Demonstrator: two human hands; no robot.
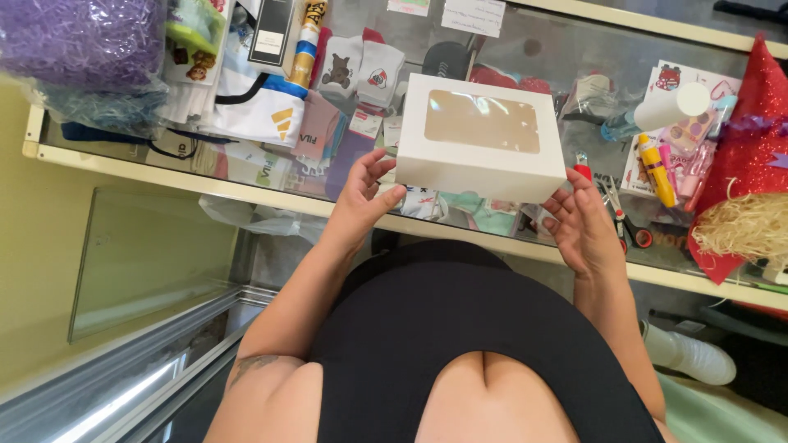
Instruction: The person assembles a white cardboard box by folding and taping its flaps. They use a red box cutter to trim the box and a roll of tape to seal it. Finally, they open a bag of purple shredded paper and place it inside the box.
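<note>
A white cardboard box [460, 164] with a clear window in its lid sits over the glass counter top [574, 57]. My left hand [361, 197] grips the box's near left corner, thumb on the front face. My right hand [581, 221] touches the near right corner with fingers spread along the edge. The box is level and closed. I cannot tell whether it rests on the glass or is lifted slightly.
Purple shredded paper [82, 41] lies at the far left. Folded socks and clothes [271, 115] show under the glass. A white paper cup [673, 107], scissors [620, 217], a red glittery cone [751, 139] and straw-coloured filler [743, 230] crowd the right side.
</note>
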